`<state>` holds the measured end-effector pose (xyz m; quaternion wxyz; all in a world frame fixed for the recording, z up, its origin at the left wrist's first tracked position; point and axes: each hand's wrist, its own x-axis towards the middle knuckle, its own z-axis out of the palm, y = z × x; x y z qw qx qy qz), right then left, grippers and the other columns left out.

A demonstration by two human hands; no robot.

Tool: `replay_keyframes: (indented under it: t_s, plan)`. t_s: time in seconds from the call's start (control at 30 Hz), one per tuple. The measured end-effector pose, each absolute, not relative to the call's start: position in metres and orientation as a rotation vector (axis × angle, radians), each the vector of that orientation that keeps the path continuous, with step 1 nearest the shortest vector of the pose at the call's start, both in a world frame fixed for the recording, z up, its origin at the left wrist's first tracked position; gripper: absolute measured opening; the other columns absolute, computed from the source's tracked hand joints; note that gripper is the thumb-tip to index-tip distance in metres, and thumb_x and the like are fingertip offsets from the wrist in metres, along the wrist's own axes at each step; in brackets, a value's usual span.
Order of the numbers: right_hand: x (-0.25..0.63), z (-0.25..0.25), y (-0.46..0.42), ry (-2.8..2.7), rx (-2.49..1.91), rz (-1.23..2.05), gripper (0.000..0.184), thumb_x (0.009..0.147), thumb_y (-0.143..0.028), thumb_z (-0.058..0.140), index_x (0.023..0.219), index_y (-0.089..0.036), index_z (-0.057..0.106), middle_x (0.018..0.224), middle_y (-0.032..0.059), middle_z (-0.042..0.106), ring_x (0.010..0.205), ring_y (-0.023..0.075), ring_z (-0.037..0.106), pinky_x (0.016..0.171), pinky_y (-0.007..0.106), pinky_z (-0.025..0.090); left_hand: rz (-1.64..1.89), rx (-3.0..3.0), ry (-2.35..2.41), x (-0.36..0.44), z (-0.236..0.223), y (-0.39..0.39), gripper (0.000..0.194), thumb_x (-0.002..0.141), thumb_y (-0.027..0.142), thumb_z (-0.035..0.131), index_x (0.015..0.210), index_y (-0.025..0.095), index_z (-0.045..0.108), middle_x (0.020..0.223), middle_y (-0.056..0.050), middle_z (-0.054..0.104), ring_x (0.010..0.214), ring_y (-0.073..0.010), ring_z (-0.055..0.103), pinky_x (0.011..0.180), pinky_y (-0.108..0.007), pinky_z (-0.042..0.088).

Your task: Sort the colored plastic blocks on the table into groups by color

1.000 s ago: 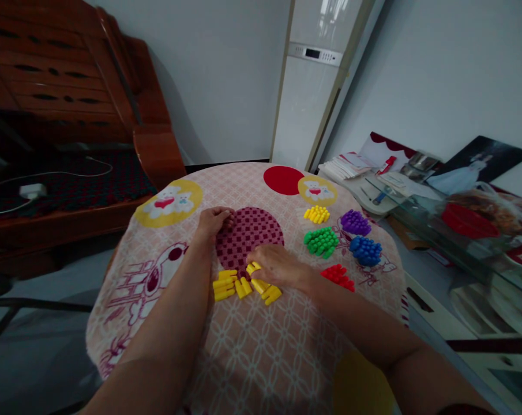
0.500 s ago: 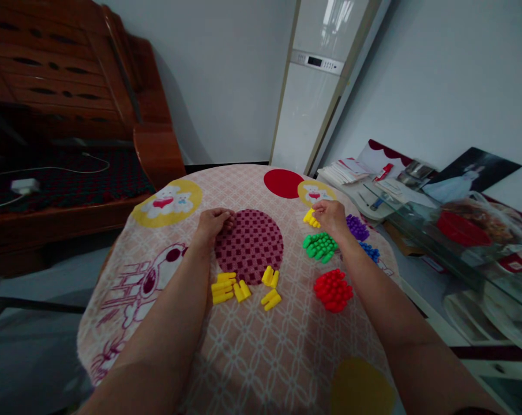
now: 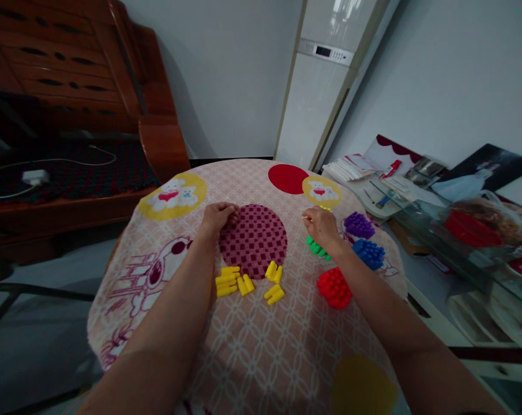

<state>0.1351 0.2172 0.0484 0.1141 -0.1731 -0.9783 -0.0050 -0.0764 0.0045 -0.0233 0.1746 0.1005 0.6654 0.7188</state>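
My right hand [image 3: 321, 226] is pinched over the far right of the table, with a small yellow plastic peg [image 3: 304, 218] just showing at its fingertips. Behind its knuckles a bit of the yellow pile [image 3: 325, 208] peeks out, and the green pile [image 3: 318, 248] is partly covered by the hand and wrist. My left hand [image 3: 220, 218] rests with curled fingers at the edge of the dark red checked circle [image 3: 254, 239]; nothing shows in it. Nearer to me lie several yellow two-pronged pieces: a cluster [image 3: 226, 282], one piece [image 3: 246, 285], and others [image 3: 274, 294] to the right.
Red [image 3: 334, 288], blue [image 3: 368, 253] and purple [image 3: 359, 225] piles of plastic pegs sit on the right of the cloth-covered round table [image 3: 252, 346]. Beyond its right edge stands a glass-topped cabinet [image 3: 438, 248] with papers and bags. A wooden bench [image 3: 163, 144] is at the left.
My right hand has drawn left and slightly nearer from the yellow pile, with a yellow peg at its fingertips. My left hand has stayed by the checked circle. The view has shifted slightly.
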Motion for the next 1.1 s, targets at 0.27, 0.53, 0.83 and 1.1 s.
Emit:
replay_keyframes:
  t_s: [0.27,0.53,0.83,1.1]
  plan:
    - [0.15,0.025,0.147,-3.198,0.378,0.446,0.018,0.084,-0.025,0.07,0.1,-0.016,0.07,0.097,0.0061,0.07,0.09,0.0167,0.061,0.08,0.026,0.04,2.048,0.299,1.856,-0.077,-0.023,0.003,0.012,0.072,0.01,0.059,0.072,0.012,0.071,0.059,-0.002,0.066,0.046,-0.0089,0.057,0.048,-0.018,0.047]
    - [0.147,0.049,0.163,-2.853,-0.185,1.097,0.01,0.071,-0.012,0.069,0.073,-0.016,0.06,0.065,-0.0036,0.062,0.06,0.0093,0.056,0.057,0.019,0.038,2.02,0.285,1.877,-0.076,-0.02,0.005,0.012,0.072,0.009,0.058,0.071,0.012,0.07,0.058,-0.001,0.066,0.045,-0.009,0.056,0.047,-0.018,0.046]
    - [0.159,0.079,0.273,-2.29,-1.152,0.9,0.018,0.072,-0.016,0.058,0.084,-0.016,0.071,0.051,0.0018,0.061,0.043,0.0171,0.058,0.046,0.026,0.048,2.039,0.307,1.859,-0.075,-0.021,0.003,0.012,0.072,0.011,0.059,0.074,0.012,0.071,0.059,-0.002,0.067,0.047,-0.0089,0.057,0.05,-0.018,0.047]
    - [0.147,0.052,0.305,-2.58,-1.451,0.481,0.022,0.078,-0.015,0.056,0.084,-0.011,0.076,0.05,0.0096,0.063,0.05,0.0222,0.064,0.061,0.033,0.053,2.008,0.246,1.867,-0.076,-0.019,0.004,0.009,0.072,0.011,0.06,0.073,0.013,0.07,0.059,-0.001,0.067,0.046,-0.0092,0.057,0.05,-0.019,0.048]
